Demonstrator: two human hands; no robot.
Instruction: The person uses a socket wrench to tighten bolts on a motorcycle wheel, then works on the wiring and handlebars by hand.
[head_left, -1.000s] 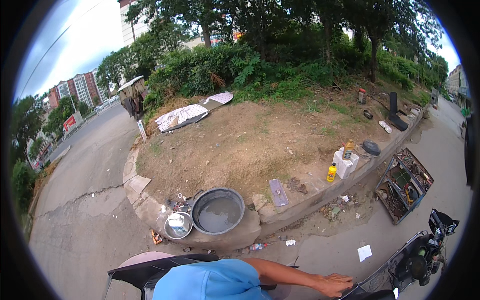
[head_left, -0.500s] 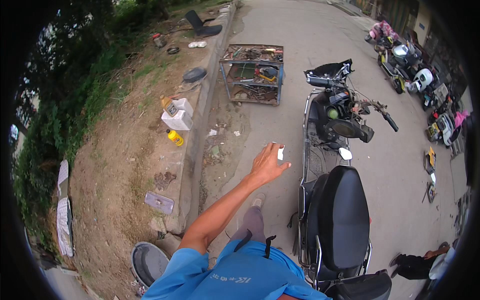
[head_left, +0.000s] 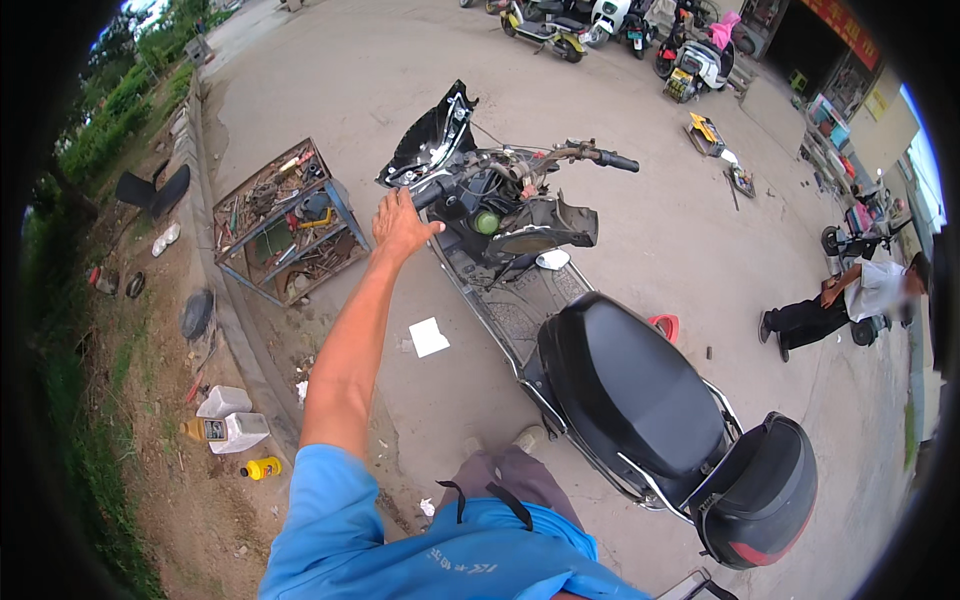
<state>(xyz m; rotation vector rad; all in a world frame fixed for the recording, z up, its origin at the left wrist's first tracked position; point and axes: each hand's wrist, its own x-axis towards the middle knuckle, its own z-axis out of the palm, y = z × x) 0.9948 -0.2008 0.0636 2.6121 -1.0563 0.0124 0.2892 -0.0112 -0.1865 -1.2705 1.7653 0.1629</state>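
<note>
My left hand [head_left: 404, 224] reaches forward with fingers apart, beside the left handlebar grip [head_left: 428, 193] of a partly dismantled black scooter; I cannot tell whether it touches the grip. Around the bars are exposed wiring and parts, a loose black front panel [head_left: 418, 140] with a silver inner side, a round green part [head_left: 486, 222] and a white mirror [head_left: 553, 259]. The scooter's black seat [head_left: 630, 385] and rear box [head_left: 755, 490] extend toward the lower right. My right hand is not in view.
A metal tool cart [head_left: 290, 190] stands left of the scooter, beside a concrete curb [head_left: 251, 352] with bottles and foam blocks. A white sheet [head_left: 428, 336] lies on the pavement. A person [head_left: 840, 305] in a white shirt is at right; parked scooters [head_left: 697, 62] line the back.
The view has swung right, bringing the scooter to the middle. My left hand has moved forward from beside the scooter to the handlebar, with its fingers apart.
</note>
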